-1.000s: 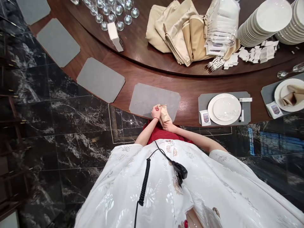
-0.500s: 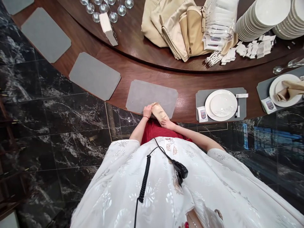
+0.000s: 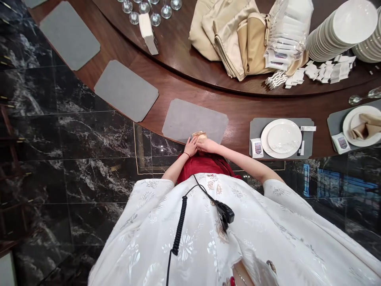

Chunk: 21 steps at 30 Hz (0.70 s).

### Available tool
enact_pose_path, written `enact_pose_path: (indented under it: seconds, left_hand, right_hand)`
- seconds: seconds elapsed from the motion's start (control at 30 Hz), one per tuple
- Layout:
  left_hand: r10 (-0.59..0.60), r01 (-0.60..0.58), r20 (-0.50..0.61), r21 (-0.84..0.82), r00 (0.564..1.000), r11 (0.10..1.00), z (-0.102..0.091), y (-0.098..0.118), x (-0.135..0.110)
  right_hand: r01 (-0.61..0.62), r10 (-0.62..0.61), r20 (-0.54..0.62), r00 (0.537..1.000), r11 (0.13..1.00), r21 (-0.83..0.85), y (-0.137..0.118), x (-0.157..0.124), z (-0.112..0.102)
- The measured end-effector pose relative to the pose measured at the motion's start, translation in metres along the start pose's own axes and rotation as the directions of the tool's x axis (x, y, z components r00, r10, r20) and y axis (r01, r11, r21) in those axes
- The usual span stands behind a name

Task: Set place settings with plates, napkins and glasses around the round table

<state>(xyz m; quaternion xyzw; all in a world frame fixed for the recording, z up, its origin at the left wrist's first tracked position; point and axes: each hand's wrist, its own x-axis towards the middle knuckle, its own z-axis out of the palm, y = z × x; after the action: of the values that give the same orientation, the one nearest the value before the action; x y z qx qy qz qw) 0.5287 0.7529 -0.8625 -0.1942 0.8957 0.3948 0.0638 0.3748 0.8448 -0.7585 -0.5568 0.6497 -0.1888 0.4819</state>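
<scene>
Both my hands meet at the near edge of a grey placemat [image 3: 193, 118] on the brown wooden table. My left hand [image 3: 191, 146] and my right hand [image 3: 206, 144] are closed together around a small folded beige napkin [image 3: 199, 134], of which only the top shows above my fingers. The rest of the napkin is hidden by my hands.
A set placemat with white plates [image 3: 281, 137] lies to the right, another plate with a folded napkin [image 3: 364, 125] beyond it. On the raised centre are beige cloths [image 3: 235, 37], plate stacks [image 3: 336, 31], wrapped packets [image 3: 285, 31] and glasses [image 3: 149, 8]. Bare mats [image 3: 126, 89] lie left.
My right hand has come up over the napkin to meet my left hand, so the cloth has shrunk from a long fold to a small bundle almost covered by my fingers.
</scene>
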Motion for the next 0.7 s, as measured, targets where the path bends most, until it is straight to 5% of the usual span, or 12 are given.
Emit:
enact_pose_path:
  seconds: [0.13, 0.3, 0.37, 0.43, 0.53, 0.6, 0.7]
  left_hand:
    - [-0.077, 0.059, -0.054, -0.276, 0.996, 0.959, -0.004, -0.006, 0.001]
    - [-0.350, 0.201, -0.182, -0.546, 0.919, 0.813, -0.005, -0.002, 0.008]
    - [-0.393, 0.230, -0.206, -0.541, 0.896, 0.809, -0.004, 0.001, 0.012]
    - [-0.410, 0.253, -0.227, -0.506, 0.883, 0.825, -0.003, 0.004, 0.015]
    - [-0.371, 0.245, -0.223, -0.444, 0.901, 0.862, -0.002, 0.008, 0.017]
    - [-0.329, 0.227, -0.210, -0.397, 0.921, 0.889, -0.001, 0.011, 0.018]
    - [-0.268, 0.208, -0.204, -0.274, 0.942, 0.939, -0.002, 0.012, 0.018]
  right_hand:
    - [-0.017, 0.051, 0.088, 0.995, 0.935, -0.354, 0.004, 0.057, -0.034]
    - [-0.100, 0.182, 0.165, 0.969, 0.906, -0.411, 0.010, 0.095, -0.039]
    - [-0.102, 0.135, 0.080, 0.988, 0.940, -0.324, 0.017, 0.093, -0.035]
    - [-0.158, 0.131, -0.137, 0.982, 0.966, -0.204, 0.028, 0.081, -0.029]
    - [-0.422, 0.394, -0.399, 0.828, 0.906, 0.020, 0.052, 0.054, -0.017]
    - [-0.583, 0.591, -0.344, 0.729, 0.800, 0.140, 0.067, 0.035, -0.005]
    - [-0.632, 0.676, -0.194, 0.711, 0.735, 0.244, 0.080, 0.017, 0.016]
